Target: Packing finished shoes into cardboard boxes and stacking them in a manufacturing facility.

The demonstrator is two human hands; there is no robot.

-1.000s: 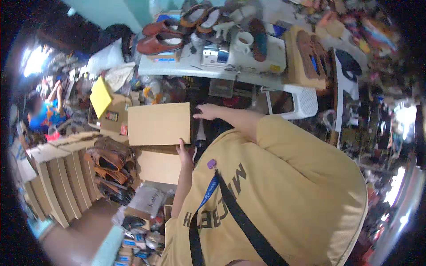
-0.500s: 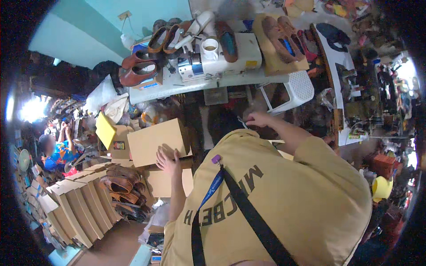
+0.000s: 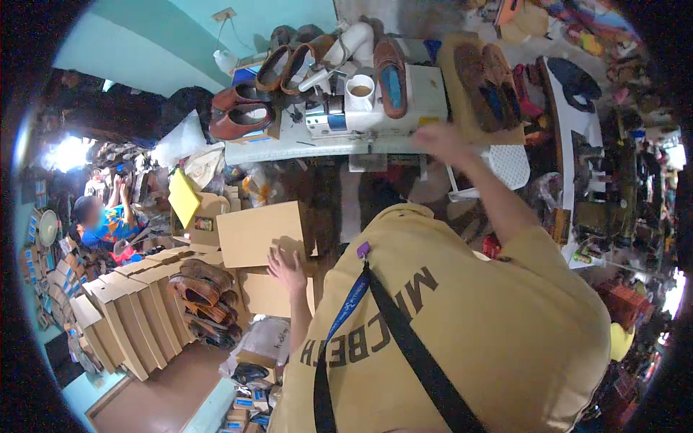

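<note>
My left hand rests with fingers spread at the lower edge of a closed tan cardboard box, which lies on top of another box. My right hand is stretched out over the front edge of the work table, by the right end of a white sewing machine. Motion smears its fingers, so whether they hold anything is unclear. On the machine stand a white mug with a brown drink and a brown loafer.
More brown shoes crowd the table's left end, and a pair sits on a cardboard piece at right. A white plastic stool stands below. Stacked boxes and piled shoes are at left; a person sits beyond.
My right hand has moved up and forward from beside my body to the table's front edge. My left hand has slid slightly down to the box's lower edge. The view has shifted a little.
</note>
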